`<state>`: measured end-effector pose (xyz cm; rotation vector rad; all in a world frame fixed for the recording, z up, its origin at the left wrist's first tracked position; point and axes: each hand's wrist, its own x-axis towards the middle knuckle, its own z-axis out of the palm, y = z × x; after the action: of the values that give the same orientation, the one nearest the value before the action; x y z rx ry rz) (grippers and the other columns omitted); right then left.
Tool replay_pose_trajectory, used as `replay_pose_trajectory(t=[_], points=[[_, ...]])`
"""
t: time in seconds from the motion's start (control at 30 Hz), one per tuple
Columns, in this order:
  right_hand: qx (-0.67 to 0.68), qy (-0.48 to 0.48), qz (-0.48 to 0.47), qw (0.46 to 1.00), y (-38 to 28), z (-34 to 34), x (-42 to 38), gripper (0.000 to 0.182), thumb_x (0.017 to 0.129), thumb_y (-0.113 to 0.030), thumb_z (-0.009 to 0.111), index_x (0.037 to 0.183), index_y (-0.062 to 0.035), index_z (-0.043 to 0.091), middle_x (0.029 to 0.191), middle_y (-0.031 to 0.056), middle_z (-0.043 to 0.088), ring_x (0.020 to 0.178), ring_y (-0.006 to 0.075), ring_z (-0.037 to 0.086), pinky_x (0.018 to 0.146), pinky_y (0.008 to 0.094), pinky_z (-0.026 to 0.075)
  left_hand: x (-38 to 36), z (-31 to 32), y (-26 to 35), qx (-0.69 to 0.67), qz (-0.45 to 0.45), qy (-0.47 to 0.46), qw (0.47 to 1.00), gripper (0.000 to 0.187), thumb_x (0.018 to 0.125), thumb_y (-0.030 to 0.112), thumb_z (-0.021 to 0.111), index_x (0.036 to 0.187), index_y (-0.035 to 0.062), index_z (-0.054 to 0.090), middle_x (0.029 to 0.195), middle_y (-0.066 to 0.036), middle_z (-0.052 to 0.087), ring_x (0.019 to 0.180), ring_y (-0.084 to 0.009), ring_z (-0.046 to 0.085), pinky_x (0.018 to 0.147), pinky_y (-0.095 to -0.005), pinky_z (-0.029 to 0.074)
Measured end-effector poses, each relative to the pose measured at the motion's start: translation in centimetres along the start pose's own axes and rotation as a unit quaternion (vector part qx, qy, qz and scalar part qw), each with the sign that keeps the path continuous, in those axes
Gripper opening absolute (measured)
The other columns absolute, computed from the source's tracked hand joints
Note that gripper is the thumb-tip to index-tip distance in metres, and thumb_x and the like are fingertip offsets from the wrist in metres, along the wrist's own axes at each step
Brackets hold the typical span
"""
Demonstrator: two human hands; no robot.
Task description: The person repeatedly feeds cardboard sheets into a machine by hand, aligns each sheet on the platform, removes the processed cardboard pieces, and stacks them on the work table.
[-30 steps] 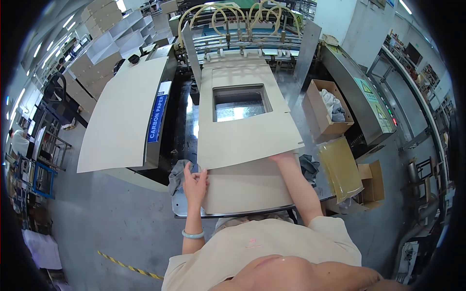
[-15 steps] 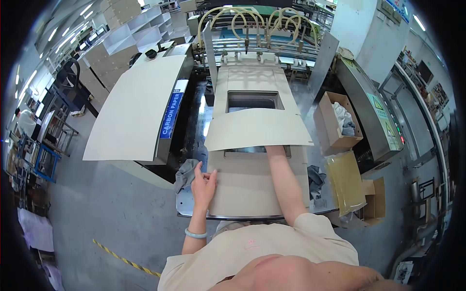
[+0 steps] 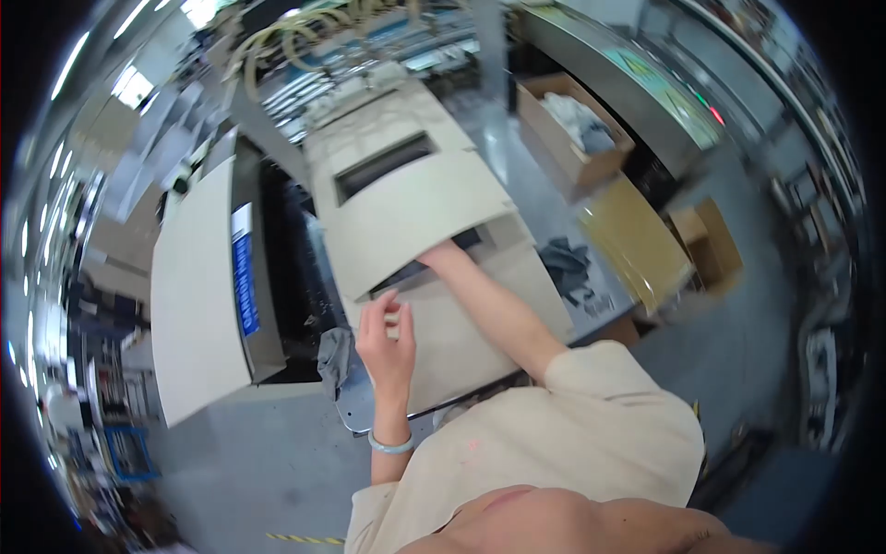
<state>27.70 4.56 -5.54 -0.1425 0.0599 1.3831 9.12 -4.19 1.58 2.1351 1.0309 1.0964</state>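
Observation:
A pale board sheet (image 3: 429, 208) lies over the machine bed, its front edge bowed upward. My right hand (image 3: 441, 256) reaches beneath that edge, so its fingers are out of sight. Just in front of the sheet's left corner, my left hand (image 3: 386, 337) hangs above the bed with loosely bent fingers and nothing in them. Beyond the sheet, a rectangular opening (image 3: 383, 166) shows in the pale panel (image 3: 443, 120). Another pale panel (image 3: 461, 355) lies flat beneath my forearms.
To the left stands a side table with a large pale sheet (image 3: 198, 295) and a blue label (image 3: 244, 282). Grey cloths (image 3: 334, 360) lie at both sides of the bed. On the right are a carton of rags (image 3: 577, 129) and a yellowish plastic-wrapped stack (image 3: 637, 245). Hoses (image 3: 305, 42) arch behind.
The view has turned and tilted. My left hand has come up nearer the sheet's front left corner. The sheet's front edge is bowed higher over my right hand, which stays beneath it.

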Motion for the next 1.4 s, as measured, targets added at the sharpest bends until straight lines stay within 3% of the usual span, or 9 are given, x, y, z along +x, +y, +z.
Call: replay_pose_trajectory(t=[0.07,0.3,0.4,0.57,0.77,0.93,1.1,1.27,1.4], points=[[0.016,-0.060,-0.013,0.998,1.1,-5.9,4.2,0.043,0.099,-0.035,0.040,0.132,-0.0085,0.050,0.129,0.0114,0.058,0.115,0.0267,0.057,0.100,0.0445,0.046,0.9,2.5,2.1,-0.035,0.148,-0.072,0.986,0.031,0.076,-0.001,0.066,0.106,0.0063,0.063,0.089,-0.006,0.060,0.076,-0.0195,0.057,0.065,-0.0295,0.048],[0.021,0.092,-0.052,0.994,1.1,-3.7,3.2,0.042,0.092,-0.039,0.051,0.120,-0.0079,0.057,0.112,0.0104,0.064,0.099,0.0254,0.063,0.086,0.0431,0.052,1.9,13.3,8.0,-0.074,0.360,-0.302,0.879,0.036,0.071,0.006,0.070,0.106,0.0089,0.063,0.105,-0.007,0.060,0.096,-0.0265,0.057,0.082,-0.0343,0.047],[-0.006,0.141,-0.019,0.990,1.2,-1.9,2.3,0.042,0.088,-0.041,0.057,0.113,-0.0076,0.061,0.104,0.0099,0.067,0.091,0.0247,0.065,0.079,0.0425,0.054,1.9,18.5,9.0,-0.036,0.418,-0.330,0.846,0.034,0.068,0.008,0.071,0.101,0.0106,0.061,0.099,-0.006,0.059,0.097,-0.0269,0.056,0.085,-0.0358,0.044],[-0.033,0.102,-0.015,0.994,0.8,0.1,0.8,0.039,0.091,-0.036,0.050,0.116,-0.0066,0.058,0.107,0.0154,0.063,0.098,0.0277,0.061,0.089,0.0437,0.049,0.7,26.5,7.5,0.167,0.516,-0.284,0.791,0.011,0.075,0.015,0.059,0.085,0.0117,0.061,0.087,-0.008,0.060,0.084,-0.0250,0.054,0.079,-0.0361,0.040],[-0.011,0.077,-0.049,0.996,0.7,-0.4,1.6,0.038,0.093,-0.026,0.040,0.122,-0.0029,0.047,0.115,0.0199,0.055,0.110,0.0342,0.053,0.101,0.0513,0.040,0.4,28.5,6.3,0.213,0.540,-0.289,0.761,0.007,0.075,0.014,0.059,0.074,0.0131,0.067,0.076,-0.008,0.064,0.075,-0.0245,0.054,0.078,-0.0354,0.039],[-0.024,0.022,-0.045,0.998,0.5,-0.7,1.7,0.035,0.091,-0.026,0.046,0.119,-0.0044,0.051,0.113,0.0196,0.056,0.106,0.0310,0.054,0.100,0.0502,0.041,0.9,29.9,6.1,0.215,0.542,-0.330,0.742,0.013,0.077,0.014,0.059,0.074,0.0142,0.071,0.074,-0.007,0.066,0.072,-0.0245,0.054,0.076,-0.0371,0.038],[-0.033,-0.023,-0.030,0.999,0.0,-1.2,1.9,0.030,0.092,-0.023,0.047,0.116,-0.0052,0.053,0.112,0.0169,0.060,0.108,0.0299,0.055,0.097,0.0487,0.042,1.3,28.5,7.4,0.238,0.501,-0.362,0.750,0.011,0.077,0.015,0.061,0.081,0.0138,0.071,0.084,-0.008,0.067,0.077,-0.0241,0.056,0.075,-0.0368,0.039],[-0.060,-0.059,-0.023,0.996,-0.1,-0.7,1.9,0.030,0.094,-0.022,0.047,0.119,-0.0053,0.052,0.116,0.0158,0.060,0.114,0.0305,0.054,0.097,0.0488,0.042,2.0,25.3,9.4,0.101,0.507,-0.303,0.800,0.017,0.074,0.013,0.064,0.090,0.0134,0.069,0.098,-0.009,0.065,0.083,-0.0244,0.057,0.078,-0.0382,0.040],[-0.076,-0.070,-0.018,0.994,-0.3,-0.9,2.2,0.035,0.096,-0.026,0.046,0.126,-0.0076,0.050,0.125,0.0132,0.056,0.115,0.0284,0.052,0.094,0.0455,0.044,3.0,21.4,10.7,-0.106,0.453,-0.316,0.827,0.022,0.073,0.011,0.068,0.095,0.0103,0.066,0.106,-0.008,0.061,0.090,-0.0250,0.057,0.080,-0.0381,0.043]])
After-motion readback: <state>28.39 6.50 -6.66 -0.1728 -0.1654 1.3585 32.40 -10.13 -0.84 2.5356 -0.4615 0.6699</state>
